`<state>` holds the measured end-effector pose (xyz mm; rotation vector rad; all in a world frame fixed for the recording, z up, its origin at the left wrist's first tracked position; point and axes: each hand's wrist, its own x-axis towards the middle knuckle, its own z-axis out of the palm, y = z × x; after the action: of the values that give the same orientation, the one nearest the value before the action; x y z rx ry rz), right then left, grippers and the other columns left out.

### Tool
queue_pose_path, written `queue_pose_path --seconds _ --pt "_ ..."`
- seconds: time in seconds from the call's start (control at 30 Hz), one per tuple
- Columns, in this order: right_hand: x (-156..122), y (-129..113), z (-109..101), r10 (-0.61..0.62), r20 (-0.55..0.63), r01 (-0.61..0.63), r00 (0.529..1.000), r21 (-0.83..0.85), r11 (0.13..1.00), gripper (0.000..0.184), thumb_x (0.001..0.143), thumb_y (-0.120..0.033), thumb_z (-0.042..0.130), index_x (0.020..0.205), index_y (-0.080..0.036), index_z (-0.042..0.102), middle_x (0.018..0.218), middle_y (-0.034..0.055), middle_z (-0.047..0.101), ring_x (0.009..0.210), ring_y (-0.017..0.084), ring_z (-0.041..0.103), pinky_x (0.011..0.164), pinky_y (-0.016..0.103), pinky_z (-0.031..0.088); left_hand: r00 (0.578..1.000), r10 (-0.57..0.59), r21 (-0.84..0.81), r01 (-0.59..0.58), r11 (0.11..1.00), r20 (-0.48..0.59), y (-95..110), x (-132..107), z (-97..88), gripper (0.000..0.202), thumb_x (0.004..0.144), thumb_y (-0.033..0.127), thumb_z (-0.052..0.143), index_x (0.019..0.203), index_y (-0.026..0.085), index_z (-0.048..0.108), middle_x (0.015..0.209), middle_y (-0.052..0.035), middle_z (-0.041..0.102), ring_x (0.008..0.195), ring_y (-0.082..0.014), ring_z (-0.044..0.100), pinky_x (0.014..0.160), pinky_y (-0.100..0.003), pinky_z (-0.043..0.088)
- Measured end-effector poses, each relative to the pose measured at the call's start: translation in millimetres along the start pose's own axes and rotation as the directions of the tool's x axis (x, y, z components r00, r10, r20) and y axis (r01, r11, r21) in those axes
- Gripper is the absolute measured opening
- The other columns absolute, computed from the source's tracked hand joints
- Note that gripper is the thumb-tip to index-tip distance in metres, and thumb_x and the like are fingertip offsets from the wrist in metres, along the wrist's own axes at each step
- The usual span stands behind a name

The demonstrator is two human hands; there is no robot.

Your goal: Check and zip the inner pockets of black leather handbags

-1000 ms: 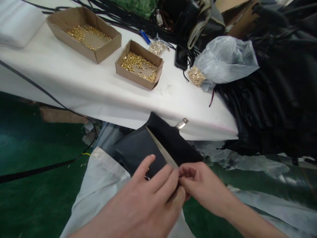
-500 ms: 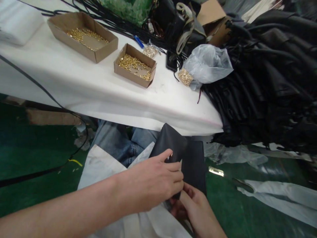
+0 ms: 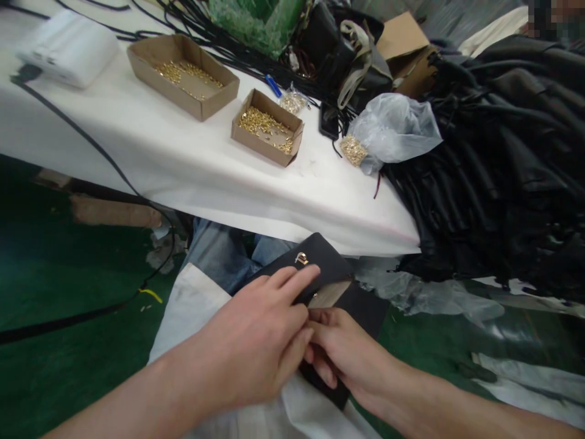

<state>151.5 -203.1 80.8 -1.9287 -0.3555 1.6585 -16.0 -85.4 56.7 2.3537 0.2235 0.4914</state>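
Observation:
On my lap, over white cloth and blue jeans, lies a folded black leather-like piece (image 3: pixel 365 311). Near its far corner sits a small gold metal fitting (image 3: pixel 301 259). A greyish-tan patch (image 3: pixel 333 294) shows beside the fold, with a tiny gold stud (image 3: pixel 315 296) at its edge. My left hand (image 3: pixel 269 329) is closed on the near part of the piece, its index finger stretched across toward the gold fitting. Fingertips pinched, my right hand (image 3: pixel 345 347) meets the left hand at the piece's edge. Whatever lies between the right fingertips is hidden.
On the white-covered table (image 3: pixel 192 158) stand a larger cardboard tray (image 3: pixel 219 97) and a smaller one (image 3: pixel 260 146), both with gold metal bits. A clear plastic bag (image 3: pixel 402 128), a black phone (image 3: pixel 329 122) and piled black leather pieces (image 3: pixel 498 164) lie rightward. A cable (image 3: pixel 91 146) hangs left.
The leather piece has turned, so its gold fitting and tan patch now show. My left hand has shifted left and its index finger points further up; the right hand has risen beside it.

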Motion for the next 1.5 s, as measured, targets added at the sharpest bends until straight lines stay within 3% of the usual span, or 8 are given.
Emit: queue_pose_path --seconds 0.27,0.8,0.87,0.93,1.0,1.1,1.33,1.5 --pt "37.3 -11.4 23.6 -0.033 0.120 0.008 0.992 0.199 0.980 0.042 0.076 -0.046 0.085 0.059 -0.019 0.058 0.048 -0.0078 0.045 0.039 0.003 0.031 0.043 0.022 0.024 0.960 -0.261 -0.116 0.250 0.961 -0.099 -27.7 -37.0 22.2 0.081 0.090 -0.002 0.054 0.167 0.019 0.039 0.187 -0.0170 0.016 0.168 -0.0347 0.036 0.131 -0.055 0.049" --pt "47.7 -34.3 15.5 0.161 0.328 -0.104 0.931 -0.184 0.977 0.027 0.095 -0.047 0.067 0.092 -0.020 0.066 0.075 -0.0008 0.068 0.046 0.009 0.050 0.046 0.024 0.040 0.879 -0.401 -0.150 0.374 0.915 -0.259 -52.2 -62.6 42.7 0.053 0.102 0.017 0.072 0.152 0.028 0.060 0.175 -0.0143 0.045 0.158 -0.0349 0.051 0.127 -0.059 0.051" --pt "43.0 -43.3 13.8 0.146 0.279 0.019 0.949 -0.513 0.858 0.028 0.103 -0.045 0.057 0.091 -0.021 0.065 0.075 0.0013 0.069 0.049 0.013 0.054 0.049 0.028 0.041 0.864 -0.418 -0.115 0.402 0.908 -0.279 -49.0 -62.6 48.3 0.054 0.102 0.011 0.067 0.153 0.028 0.059 0.174 -0.0146 0.045 0.158 -0.0352 0.050 0.126 -0.060 0.053" --pt "39.6 -52.4 12.3 -0.089 0.239 0.250 0.967 -0.818 0.519 0.032 0.107 -0.040 0.054 0.084 -0.021 0.067 0.076 0.0050 0.072 0.061 0.018 0.063 0.060 0.032 0.044 0.855 -0.433 -0.140 0.410 0.901 -0.287 -45.6 -62.7 53.0 0.059 0.101 0.009 0.064 0.155 0.028 0.056 0.175 -0.0141 0.044 0.159 -0.0346 0.049 0.126 -0.059 0.054" --pt "39.5 -59.0 11.6 -0.346 0.319 0.387 0.882 -0.910 0.148 0.031 0.109 -0.034 0.055 0.087 -0.020 0.071 0.084 0.0079 0.076 0.077 0.023 0.070 0.073 0.036 0.046 0.839 -0.457 -0.176 0.423 0.889 -0.296 -42.1 -63.1 57.0 0.064 0.099 0.007 0.064 0.158 0.028 0.052 0.176 -0.0139 0.041 0.160 -0.0340 0.047 0.126 -0.057 0.054" --pt "46.9 -62.2 12.4 -0.454 0.420 0.454 0.786 -0.890 -0.037 0.026 0.112 -0.034 0.054 0.109 -0.021 0.075 0.101 0.0115 0.079 0.094 0.029 0.074 0.083 0.040 0.048 0.812 -0.496 -0.244 0.436 0.866 -0.307 -37.5 -63.6 64.4 0.071 0.097 0.006 0.065 0.162 0.029 0.047 0.179 -0.0141 0.037 0.163 -0.0336 0.043 0.130 -0.057 0.050" --pt "74.6 -59.0 11.7 -0.280 0.487 0.560 0.827 -0.750 0.352 0.030 0.113 -0.032 0.055 0.115 -0.027 0.084 0.120 0.0071 0.085 0.109 0.028 0.079 0.098 0.039 0.053 0.727 -0.540 -0.364 0.409 0.837 -0.425 -36.8 -62.3 84.3 0.061 0.101 0.006 0.059 0.158 0.027 0.049 0.177 -0.0151 0.036 0.164 -0.0308 0.040 0.135 -0.056 0.043" --pt "77.9 -60.9 10.0 -0.285 0.541 0.611 0.791 -0.667 0.426 0.028 0.109 -0.025 0.059 0.117 -0.030 0.086 0.122 0.0017 0.086 0.112 0.025 0.078 0.104 0.036 0.052 0.723 -0.551 -0.338 0.439 0.833 -0.418 -36.5 -58.5 84.2 0.073 0.091 -0.002 0.059 0.158 0.027 0.050 0.177 -0.0138 0.033 0.161 -0.0311 0.044 0.130 -0.050 0.050"
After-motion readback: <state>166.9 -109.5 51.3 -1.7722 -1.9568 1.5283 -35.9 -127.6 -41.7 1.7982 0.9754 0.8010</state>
